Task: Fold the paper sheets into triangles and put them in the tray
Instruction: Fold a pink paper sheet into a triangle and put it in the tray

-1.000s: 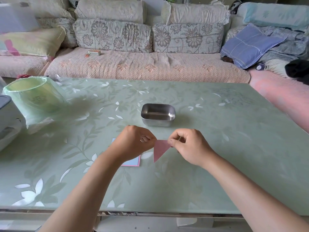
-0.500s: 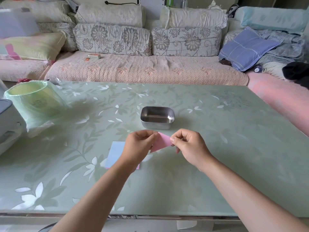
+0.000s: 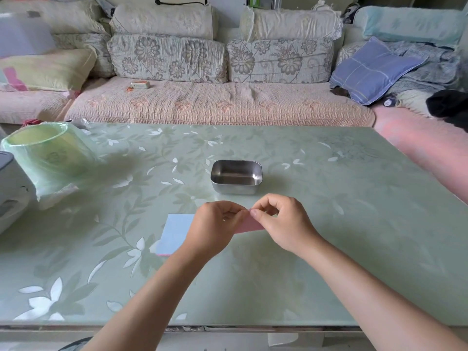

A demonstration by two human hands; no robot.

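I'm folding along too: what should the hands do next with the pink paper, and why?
Probably carry the folded pink paper forward into the rectangular steel tray: left hand and right hand both pinch it, and the tray beyond sits empty.

Two bare forearms reach in from the lower edge and converge at centre frame. The left grip and the right grip meet with fingers curled, each pinching a pink folded paper sheet between thumb and forefinger, the fingertips of both nearly touching.
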